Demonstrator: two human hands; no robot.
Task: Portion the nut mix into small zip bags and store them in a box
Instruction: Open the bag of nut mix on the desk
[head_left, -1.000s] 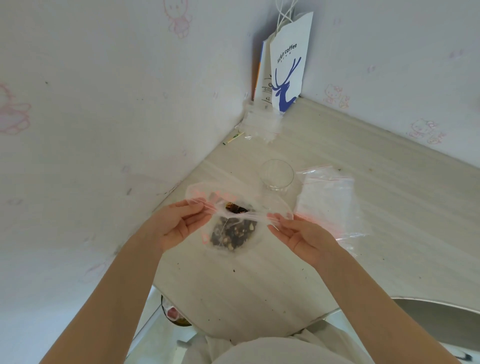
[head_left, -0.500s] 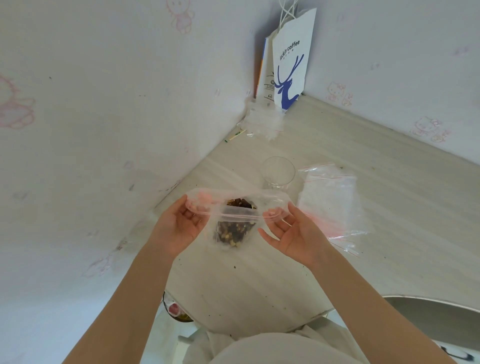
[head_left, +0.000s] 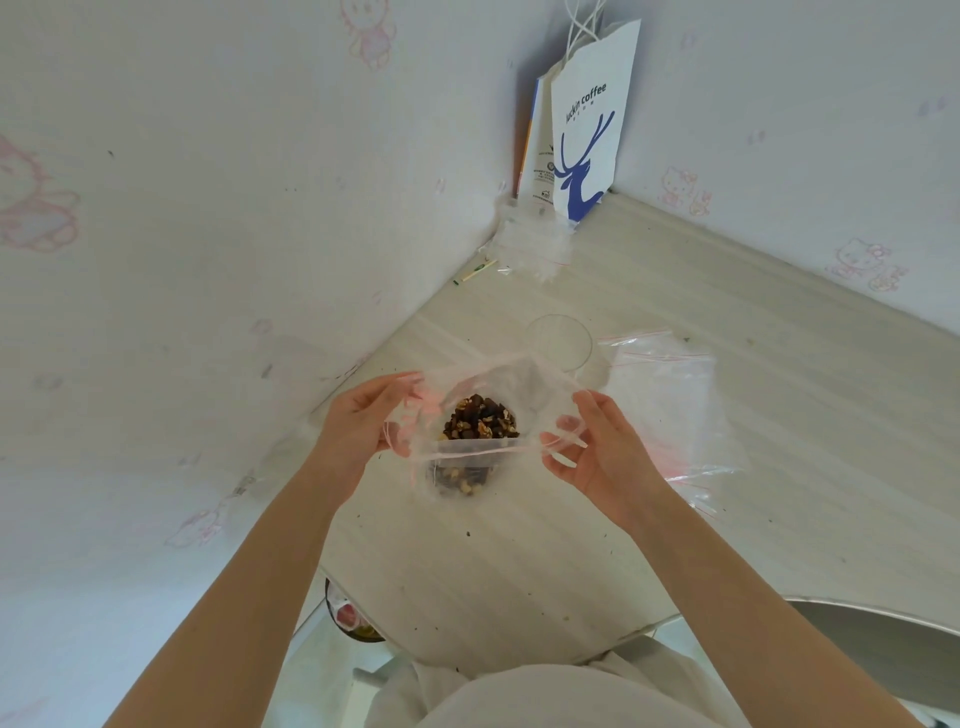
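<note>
Fingers (head_left: 397, 382) of the left hand (head_left: 363, 431) pinch one end of the zip bag (head_left: 524, 384) at its mouth. The right hand (head_left: 597, 452) pinches the other end, so the mouth is pulled wide and faces up. It is held over the tabletop (head_left: 519, 571), though I cannot tell whether its bottom touches, and the nut mix (head_left: 480, 423) lies heaped in the bottom. The portion looks to be in, so sealing is likely the step in hand. To do it well, hold the bag upright, let the two lips fall together and line up the red zip strips. Press the air out, then run a pinch from one corner to the other. Thin film buckles, so a slack mouth may leave a gap. Beyond stand a glass (head_left: 558, 340) and empty zip bags (head_left: 665, 395); no box shows.
</note>
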